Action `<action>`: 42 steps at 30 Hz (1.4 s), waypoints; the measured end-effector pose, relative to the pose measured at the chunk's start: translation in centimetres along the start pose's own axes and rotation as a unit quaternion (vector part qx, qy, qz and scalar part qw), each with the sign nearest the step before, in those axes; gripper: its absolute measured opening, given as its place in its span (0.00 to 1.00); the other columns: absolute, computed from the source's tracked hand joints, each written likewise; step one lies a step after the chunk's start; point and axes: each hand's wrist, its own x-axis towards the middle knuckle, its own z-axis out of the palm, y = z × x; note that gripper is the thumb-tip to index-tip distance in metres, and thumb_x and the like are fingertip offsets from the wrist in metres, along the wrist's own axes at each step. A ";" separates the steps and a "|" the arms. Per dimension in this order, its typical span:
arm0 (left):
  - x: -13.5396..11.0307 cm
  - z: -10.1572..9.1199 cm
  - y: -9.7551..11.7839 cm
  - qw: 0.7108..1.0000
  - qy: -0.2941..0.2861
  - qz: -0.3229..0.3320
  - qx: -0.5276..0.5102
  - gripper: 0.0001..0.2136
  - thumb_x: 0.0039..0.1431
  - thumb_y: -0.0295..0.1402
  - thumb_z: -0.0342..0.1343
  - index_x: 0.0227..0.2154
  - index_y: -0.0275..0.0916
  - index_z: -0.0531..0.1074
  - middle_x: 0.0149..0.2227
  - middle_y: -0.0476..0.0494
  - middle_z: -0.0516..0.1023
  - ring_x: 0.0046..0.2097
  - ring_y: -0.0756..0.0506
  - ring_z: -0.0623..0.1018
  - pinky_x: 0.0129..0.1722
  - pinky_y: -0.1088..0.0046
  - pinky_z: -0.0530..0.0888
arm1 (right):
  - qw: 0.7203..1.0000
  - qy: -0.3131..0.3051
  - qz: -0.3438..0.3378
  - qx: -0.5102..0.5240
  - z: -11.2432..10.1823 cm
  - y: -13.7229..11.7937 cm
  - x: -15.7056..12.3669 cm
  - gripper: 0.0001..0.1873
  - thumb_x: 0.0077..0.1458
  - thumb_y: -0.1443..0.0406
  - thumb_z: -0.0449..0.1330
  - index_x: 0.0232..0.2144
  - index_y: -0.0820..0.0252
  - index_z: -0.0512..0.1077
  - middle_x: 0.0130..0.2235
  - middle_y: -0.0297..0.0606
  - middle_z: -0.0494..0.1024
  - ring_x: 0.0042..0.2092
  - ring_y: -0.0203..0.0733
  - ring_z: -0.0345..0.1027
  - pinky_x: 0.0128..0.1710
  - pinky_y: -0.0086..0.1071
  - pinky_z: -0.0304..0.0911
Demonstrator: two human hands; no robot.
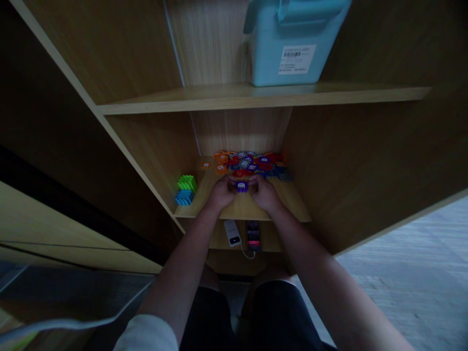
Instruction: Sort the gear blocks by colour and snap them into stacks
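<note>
Two arms (195, 258) extended forward, left hand (221, 192) facing right hand (264, 193), fingers (231, 179) gripping a purple toothed plastic piece (242, 186)

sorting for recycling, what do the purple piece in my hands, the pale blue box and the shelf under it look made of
Purple piece: probably plastic, given its solid colour and notched edge; finish too small to judge. Pale blue box: likely moulded plastic, smooth with a soft sheen. Shelf: wood or laminate, satin-looking, by its grain.
</note>
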 end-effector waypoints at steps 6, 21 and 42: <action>0.1 0.1 -0.2 1.000 0.019 -0.004 0.013 0.14 0.58 0.18 0.59 0.45 0.40 0.75 0.43 0.43 0.85 0.44 0.43 0.84 0.50 0.66 0.79 | 1.000 0.008 0.000 -0.003 -0.1 -0.1 0.0 0.16 0.58 0.73 0.57 0.47 0.54 0.71 0.43 0.40 0.85 0.45 0.47 0.81 0.49 0.40 0.73; -0.1 -0.2 -0.4 0.998 0.054 -0.026 0.033 0.11 0.60 0.23 0.57 0.44 0.41 0.77 0.38 0.44 0.86 0.40 0.42 0.84 0.44 0.67 0.79 | 1.000 0.020 0.014 0.007 0.0 0.2 -0.1 0.19 0.52 0.77 0.54 0.43 0.53 0.69 0.37 0.33 0.83 0.40 0.44 0.79 0.46 0.39 0.72; -0.1 -0.4 0.1 0.998 0.049 -0.035 0.015 0.10 0.60 0.22 0.57 0.42 0.41 0.75 0.37 0.44 0.86 0.41 0.42 0.85 0.45 0.67 0.78 | 1.000 0.007 0.010 0.013 0.1 0.0 -0.1 0.20 0.54 0.76 0.55 0.46 0.54 0.71 0.41 0.36 0.85 0.42 0.45 0.80 0.47 0.38 0.71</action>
